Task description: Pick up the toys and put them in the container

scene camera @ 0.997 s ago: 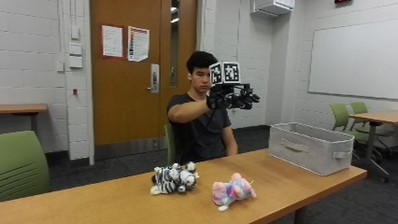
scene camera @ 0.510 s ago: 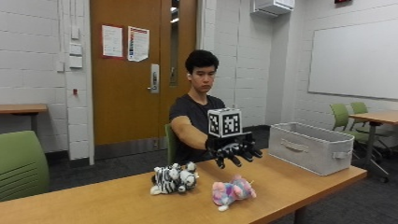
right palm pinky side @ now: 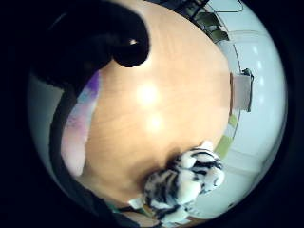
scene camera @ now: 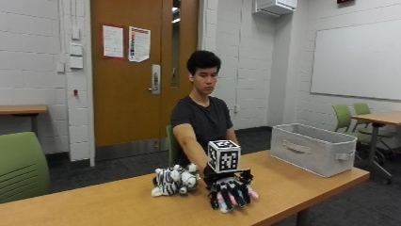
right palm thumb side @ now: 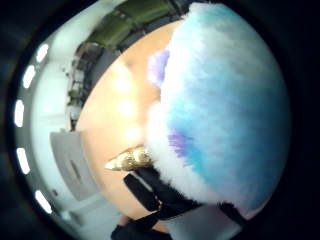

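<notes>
In the outside view my gloved right hand [scene camera: 228, 189] lies on top of the pastel plush toy [scene camera: 252, 193] on the wooden table [scene camera: 294, 181]. Its fingers curl down around the toy, and only pink bits show between them. The thumb side palm view is filled by the toy's blue and white fur [right palm thumb side: 225, 110], with its gold horn [right palm thumb side: 127, 160] beside a black finger [right palm thumb side: 160, 195]. A black-and-white striped plush [scene camera: 172, 181] sits just left of the hand, untouched, and also shows in the little finger side palm view [right palm pinky side: 183, 185]. The grey fabric container [scene camera: 313, 150] stands at the table's right end.
The person sits behind the table, the other arm out of sight. A green chair [scene camera: 22, 165] stands at the left, more chairs and a table at the far right. Bare tabletop lies between the hand and the container [right palm thumb side: 72, 167].
My hand has come down from head height to the table and now covers the pastel plush, fingers wrapped over it. The striped plush and the container have not moved.
</notes>
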`<state>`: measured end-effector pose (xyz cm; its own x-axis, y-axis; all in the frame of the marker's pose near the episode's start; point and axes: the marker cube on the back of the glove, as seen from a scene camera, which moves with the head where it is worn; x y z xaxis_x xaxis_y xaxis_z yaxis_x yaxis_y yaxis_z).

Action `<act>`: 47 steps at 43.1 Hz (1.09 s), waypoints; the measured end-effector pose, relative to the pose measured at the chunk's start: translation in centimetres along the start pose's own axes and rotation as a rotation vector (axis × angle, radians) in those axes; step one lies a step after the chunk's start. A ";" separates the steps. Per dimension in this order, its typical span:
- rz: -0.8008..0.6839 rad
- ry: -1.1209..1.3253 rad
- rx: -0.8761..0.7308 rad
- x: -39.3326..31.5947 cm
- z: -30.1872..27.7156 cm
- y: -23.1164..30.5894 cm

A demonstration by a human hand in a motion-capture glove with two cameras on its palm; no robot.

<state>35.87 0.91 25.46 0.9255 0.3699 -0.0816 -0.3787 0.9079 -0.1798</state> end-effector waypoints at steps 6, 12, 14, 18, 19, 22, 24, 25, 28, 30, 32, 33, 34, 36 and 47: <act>0.000 -0.007 0.032 0.3 -0.3 0.5; 0.012 -0.030 0.062 0.1 -1.5 0.7; 0.020 -0.012 0.064 0.1 -1.6 0.9; 0.033 0.014 0.049 0.0 -2.4 1.5; 0.036 0.012 0.042 -0.1 -2.7 1.7; 0.037 0.012 0.034 -0.5 -3.8 2.2; 0.036 0.014 0.038 -0.8 -5.2 2.4; 0.035 0.014 0.044 -1.1 -6.1 2.6; 0.028 0.012 0.079 -2.1 -9.4 3.1; 0.030 0.005 0.113 -3.1 -11.9 3.5; 0.028 -0.005 0.154 -4.2 -14.5 4.0; 0.020 -0.009 0.176 -4.9 -15.9 4.2; 0.010 -0.011 0.197 -5.7 -17.5 4.5; -0.015 -0.014 0.230 -7.6 -20.7 5.4; -0.141 -0.063 0.404 -21.6 -33.2 12.8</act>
<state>10.81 -1.99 -7.63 0.9713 0.2370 -0.0215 -0.2271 0.9500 0.2142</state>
